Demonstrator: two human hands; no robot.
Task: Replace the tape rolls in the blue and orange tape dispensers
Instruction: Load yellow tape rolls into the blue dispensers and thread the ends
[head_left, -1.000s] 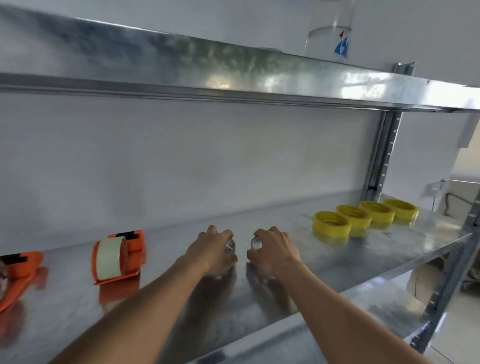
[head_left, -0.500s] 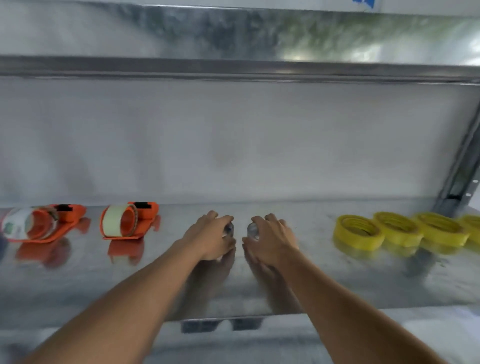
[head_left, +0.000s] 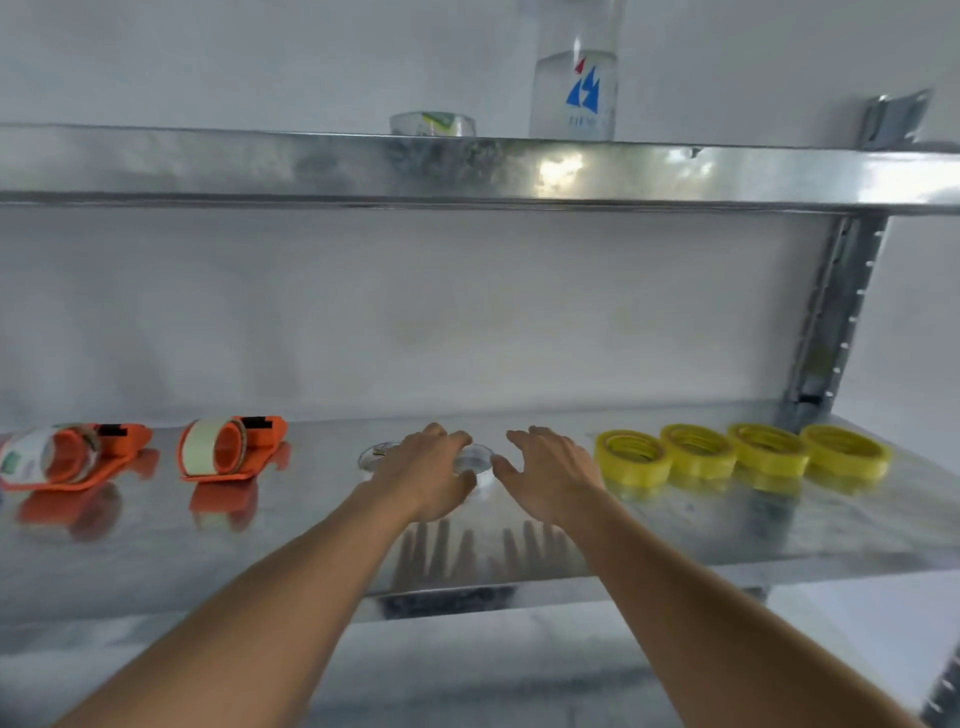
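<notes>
The head view looks onto a metal shelf (head_left: 727, 545) where both hands hover low over two clear tape rolls (head_left: 475, 462) lying flat at the middle. The left hand (head_left: 421, 475) lies spread over them, covering the gap between the pair; whether it touches them I cannot tell. The right hand (head_left: 545, 480) is spread and empty just beside the nearer one. To the left lie two orange tape dispensers (head_left: 231, 449), each with a roll on its hub; no blue one shows. To the right four yellow tape rolls (head_left: 740, 454) sit in a row, untouched. By my reckoning little is finished: the orange pair could be loaded already or awaiting a swap, which I cannot settle, and the blue dispenser remains to be found and served.
</notes>
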